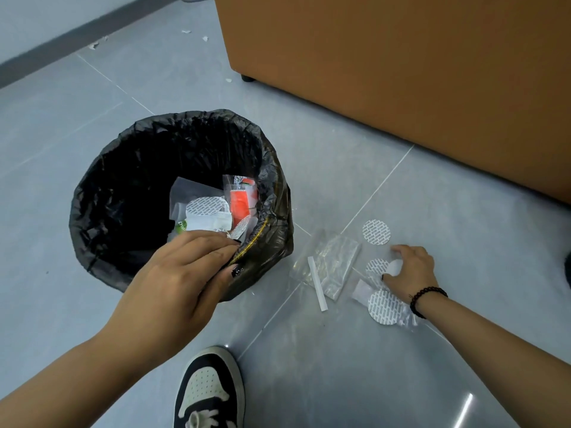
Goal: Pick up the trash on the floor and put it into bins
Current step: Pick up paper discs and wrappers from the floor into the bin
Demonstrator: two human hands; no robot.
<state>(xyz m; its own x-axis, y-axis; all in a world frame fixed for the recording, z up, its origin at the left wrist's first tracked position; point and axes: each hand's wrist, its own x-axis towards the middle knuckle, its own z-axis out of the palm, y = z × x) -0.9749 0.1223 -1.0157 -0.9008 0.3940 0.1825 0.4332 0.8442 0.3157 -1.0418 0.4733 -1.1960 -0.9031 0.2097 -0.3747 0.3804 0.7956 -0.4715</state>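
Observation:
A round bin [102, 193] lined with a black bag stands on the grey tiled floor and holds several wrappers and a patterned seal disc. My left hand [182, 270] grips the bin's near rim, thumb outside and fingers over the edge. To the right lies loose trash: a clear plastic bag [335, 261], a white paper strip [317, 284], and three patterned white discs [376, 232], [375, 267], [384, 307]. My right hand [411, 268] is down on the middle disc and pinches a plain white disc [395, 267] beside it.
A large orange-brown cabinet [401, 72] stands behind the trash on a short black foot [248, 78]. My black-and-white shoe [208, 393] is at the bottom centre. Small white scraps [186, 31] lie far back near the dark baseboard [61, 38].

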